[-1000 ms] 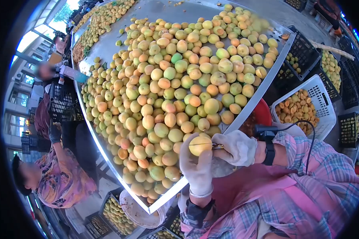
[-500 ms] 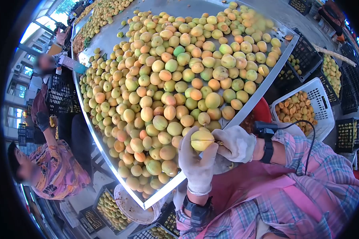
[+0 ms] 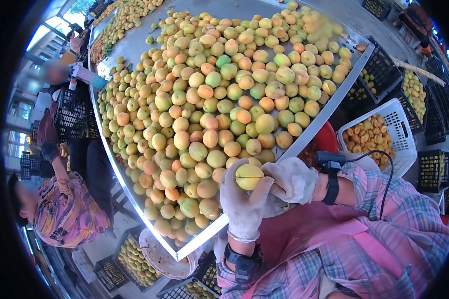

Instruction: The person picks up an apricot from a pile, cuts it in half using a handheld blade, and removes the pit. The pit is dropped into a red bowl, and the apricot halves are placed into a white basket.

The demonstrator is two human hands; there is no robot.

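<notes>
My left hand (image 3: 242,207), in a white glove, is closed around a yellow-green apricot (image 3: 245,172) at the near edge of the table. A thin dark line runs across the fruit's side. My right hand (image 3: 295,182), gloved too, is pinched closed against the right side of that apricot. Whatever its fingers grip is hidden from view. Just beyond both hands, a large heap of green, yellow and orange apricots (image 3: 199,114) covers much of the metal table.
The table's raised metal rim (image 3: 327,119) runs close by my hands. To the right are a white crate (image 3: 406,144) of opened apricots and a red basin (image 3: 327,138). A white bucket (image 3: 167,261) stands below the corner. A person in a patterned shirt (image 3: 72,214) works at left.
The small dark thing visible between the apricot and my right fingers is now out of sight. Both hands stay at the fruit, and the view has shifted slightly.
</notes>
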